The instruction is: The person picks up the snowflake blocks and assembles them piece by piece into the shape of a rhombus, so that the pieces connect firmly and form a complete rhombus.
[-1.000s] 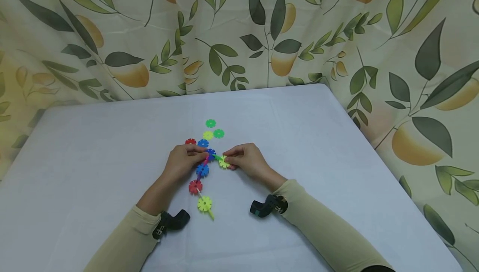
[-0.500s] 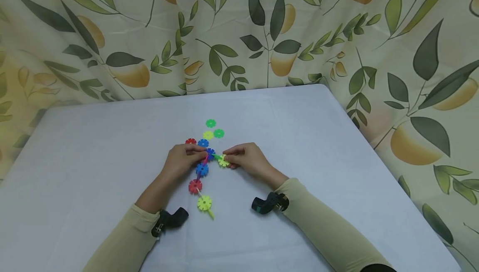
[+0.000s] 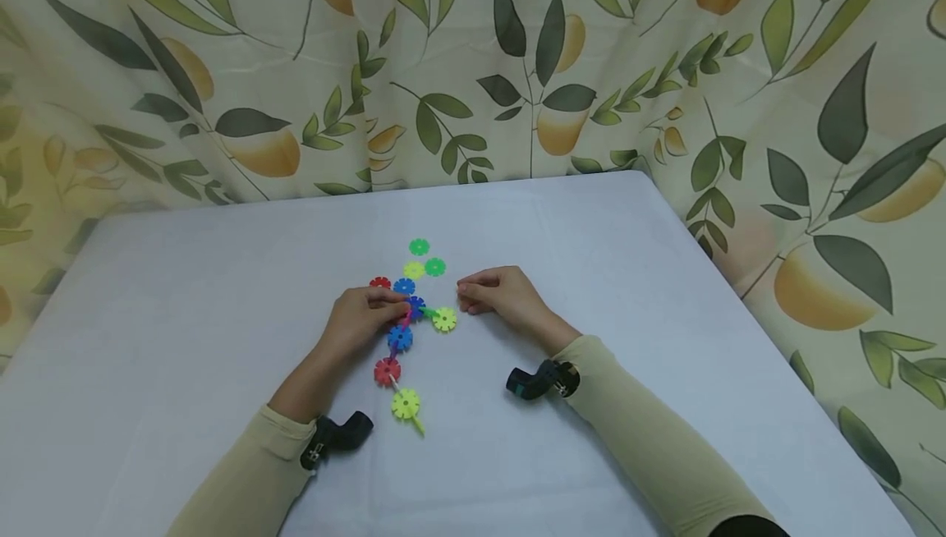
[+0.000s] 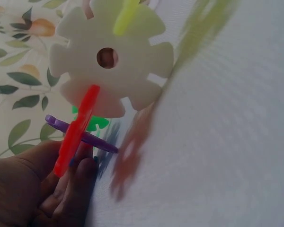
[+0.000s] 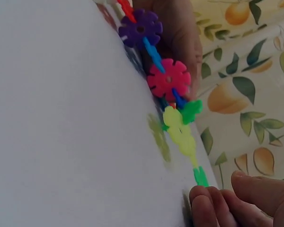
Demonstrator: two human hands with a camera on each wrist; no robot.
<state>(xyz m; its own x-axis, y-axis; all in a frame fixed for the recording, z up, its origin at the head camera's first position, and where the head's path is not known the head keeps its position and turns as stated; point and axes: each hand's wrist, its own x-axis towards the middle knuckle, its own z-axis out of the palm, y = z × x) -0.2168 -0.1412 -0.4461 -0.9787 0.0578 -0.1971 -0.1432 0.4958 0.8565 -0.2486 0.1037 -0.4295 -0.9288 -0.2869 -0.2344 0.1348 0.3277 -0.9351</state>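
Note:
A chain of notched, flower-shaped interlocking discs runs toward the front of the table. In the head view my left hand [image 3: 364, 315] pinches it near its far end, beside a dark blue disc [image 3: 417, 307]. Off to the right, a green disc seen edge-on joins a yellow disc [image 3: 444, 320]. Nearer lie a blue disc [image 3: 400, 338], a red disc [image 3: 388, 371] and another yellow disc [image 3: 406, 404]. A pink disc [image 5: 169, 79] shows in the right wrist view. My right hand [image 3: 502, 297] hovers just right of the chain, fingers loosely bent, thumb apart, nothing visible in them.
Beyond the left hand lie loose discs: two green [image 3: 419, 246], a yellow [image 3: 414, 269], a blue [image 3: 404, 285] and a red [image 3: 380, 283]. White cloth [image 3: 628, 274] covers the table. A leaf-and-fruit curtain [image 3: 443, 69] hangs behind and to the right.
My right hand has let go of the yellow disc and drawn back a little up and right. The left hand keeps its pinch on the chain, nearly unmoved.

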